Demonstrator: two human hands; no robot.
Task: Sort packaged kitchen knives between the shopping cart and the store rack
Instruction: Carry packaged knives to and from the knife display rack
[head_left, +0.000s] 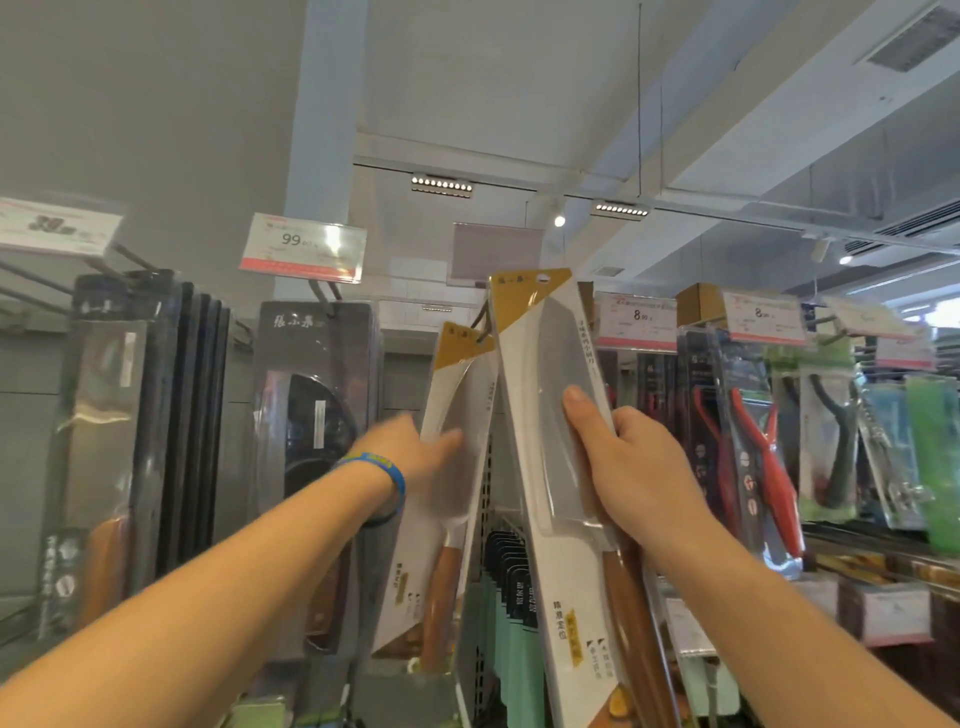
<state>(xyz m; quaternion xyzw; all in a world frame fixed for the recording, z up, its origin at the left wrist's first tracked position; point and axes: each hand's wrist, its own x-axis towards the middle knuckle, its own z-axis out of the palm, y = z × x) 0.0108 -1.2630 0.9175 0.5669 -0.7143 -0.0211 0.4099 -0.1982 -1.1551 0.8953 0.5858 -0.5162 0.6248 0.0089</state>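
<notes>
I find the peg (484, 318) crowded: a white knife pack (460, 410) hangs on it, with the held knife pack (558, 353) just beside at the top. Dark boxed knives (317, 415) wall the left, scissor packs (748, 441) the right. Passage: the wedge between the two white packs (narrow), and open air above the price tags (304, 254).

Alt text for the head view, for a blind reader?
The right hand grips a white-and-gold packaged knife held high, while the blurred left hand reaches a matching hanging pack. Dark boxed knives hang left of them.
</notes>
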